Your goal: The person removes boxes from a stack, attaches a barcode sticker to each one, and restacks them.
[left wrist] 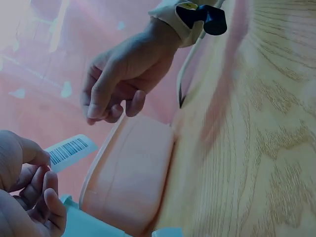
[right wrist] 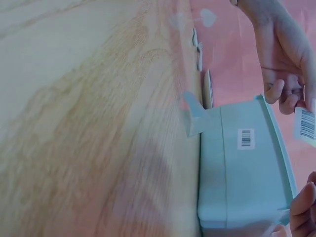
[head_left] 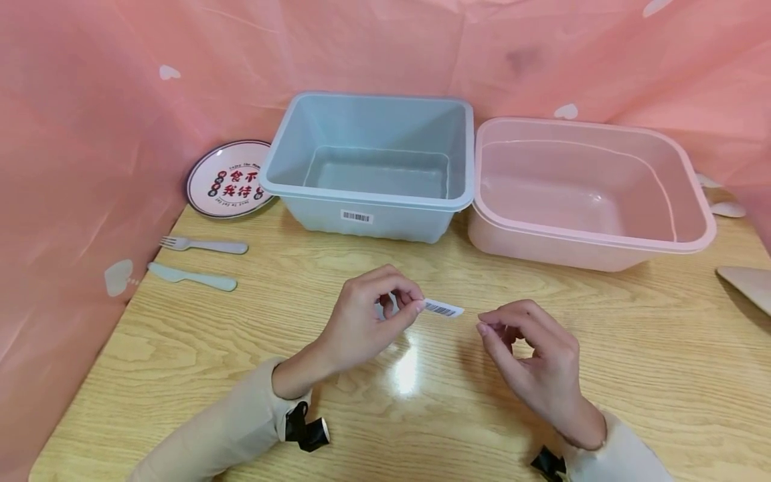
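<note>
The desk (head_left: 632,335) is wide, smooth, shiny wood with wavy grain. Pink sheets (head_left: 72,167) hang close on the left, back and right, so the desk is walled in on three sides. The front half is bare wood, and that is where the hands have room.

At the back sit two big plastic tubs, side by side and almost touching. The pink tub (head_left: 593,194) is on the right, with round corners and a thick rim. The blue tub (head_left: 370,167) is on the left, boxy and deep. It has a small white barcode sticker (head_left: 357,216) on its front wall.

A round plate (head_left: 224,179) with a dark ring and writing leans by the left sheet, just beside the blue tub. In front of it lie a pale fork (head_left: 203,245) and a pale knife (head_left: 191,276), flat and near the left edge.

The left hand (head_left: 367,321) is up over the middle of the desk. Its fingers (head_left: 415,304) pinch one end of a label (head_left: 444,309), a thin white strip with black bars. The other end sticks out to the right in the air.

The right hand (head_left: 536,361) is near it but not touching. Its fingers are curled in loosely and hold nothing.
</note>
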The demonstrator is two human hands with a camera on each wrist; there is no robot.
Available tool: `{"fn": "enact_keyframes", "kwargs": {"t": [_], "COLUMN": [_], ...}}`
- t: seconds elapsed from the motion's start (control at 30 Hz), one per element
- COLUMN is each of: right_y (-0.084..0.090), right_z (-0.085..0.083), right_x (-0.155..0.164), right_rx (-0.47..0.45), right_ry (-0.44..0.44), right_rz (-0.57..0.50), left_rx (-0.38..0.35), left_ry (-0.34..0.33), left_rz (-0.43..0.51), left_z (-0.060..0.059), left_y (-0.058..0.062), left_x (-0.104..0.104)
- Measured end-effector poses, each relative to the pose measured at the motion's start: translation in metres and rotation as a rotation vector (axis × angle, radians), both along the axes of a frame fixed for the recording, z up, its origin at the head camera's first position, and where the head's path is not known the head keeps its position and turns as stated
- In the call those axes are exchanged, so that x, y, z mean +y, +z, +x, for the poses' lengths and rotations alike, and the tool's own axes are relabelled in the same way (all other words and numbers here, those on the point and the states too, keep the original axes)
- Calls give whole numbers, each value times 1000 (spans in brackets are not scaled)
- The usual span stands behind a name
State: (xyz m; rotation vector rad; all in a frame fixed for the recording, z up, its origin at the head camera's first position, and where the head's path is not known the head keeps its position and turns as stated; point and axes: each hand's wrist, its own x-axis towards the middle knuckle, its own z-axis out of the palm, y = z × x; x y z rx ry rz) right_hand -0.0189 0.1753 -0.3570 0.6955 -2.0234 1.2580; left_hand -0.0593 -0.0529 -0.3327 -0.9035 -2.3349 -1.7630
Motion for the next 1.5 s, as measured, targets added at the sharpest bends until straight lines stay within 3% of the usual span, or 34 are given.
{"fn": "enact_keyframes", "kwargs": {"t": [0.13, 0.27, 0.37, 0.5, 0.67, 0.97, 1.03, 1.3, 1.5], "right_y": [-2, -1, -1, 0, 1, 0, 1, 5, 7], "right_z": [1, 3, 3, 1, 1, 6, 7, 3, 1], "right_x": [3, 1, -3, -11, -15, -12, -10, 8, 27], "right_rx": [-145, -375, -452, -415, -406, -411, -400, -338, -347], "right_ry": [2, 103, 161, 163, 85, -30, -46, -160, -260], "right_rz": [-36, -250, -381, -386, -355, -236, -216, -166, -142], "left_rx": [-108, -190, -223, -242, -212, 41, 66, -48, -58], "left_ry": [10, 10, 0, -14, -15, 120, 137, 104, 98], "left_rz": [54, 107, 126, 128, 113, -9, -26, 39, 40], "left_z": [0, -1, -1, -2, -1, -3, -5, -15, -25], "left_y": [0, 1, 2, 3, 1, -5, -4, -8, -11], "left_x": [0, 1, 2, 5, 10, 20, 23, 48, 75]}}
